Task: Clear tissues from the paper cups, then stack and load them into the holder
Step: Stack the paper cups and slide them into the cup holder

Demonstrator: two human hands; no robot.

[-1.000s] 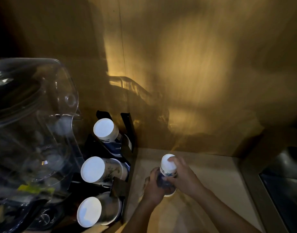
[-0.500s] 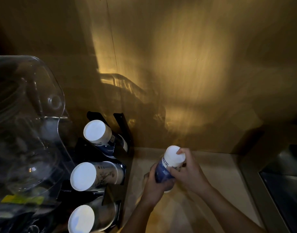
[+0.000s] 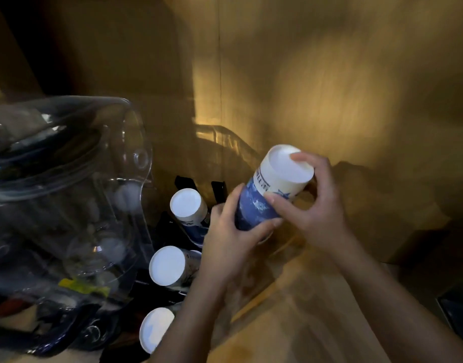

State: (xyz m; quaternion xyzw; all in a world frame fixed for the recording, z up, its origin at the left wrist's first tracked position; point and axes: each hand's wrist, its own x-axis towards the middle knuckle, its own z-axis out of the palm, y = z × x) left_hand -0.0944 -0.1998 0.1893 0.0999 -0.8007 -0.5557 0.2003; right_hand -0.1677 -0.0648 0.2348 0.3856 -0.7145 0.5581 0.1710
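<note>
A stack of blue-and-white paper cups (image 3: 267,195) is held in the air, its white base pointing up and to the right. My left hand (image 3: 225,239) grips the lower blue part. My right hand (image 3: 311,203) wraps the upper end, with a fingertip on the white base. To the left is the black cup holder (image 3: 220,191), with three cup stacks lying in it base-out: the top one (image 3: 187,205), the middle one (image 3: 169,265) and the bottom one (image 3: 154,327). No tissue is visible.
A large clear water bottle (image 3: 65,205) fills the left side next to the holder. A brown panelled wall (image 3: 303,87) rises behind. The beige counter (image 3: 290,336) lies below my arms. A dark object (image 3: 458,313) sits at the right edge.
Both hands have lifted the cup stack off the counter and tilted it, its base now higher and further right. The view has shifted, so the holder appears closer to my hands.
</note>
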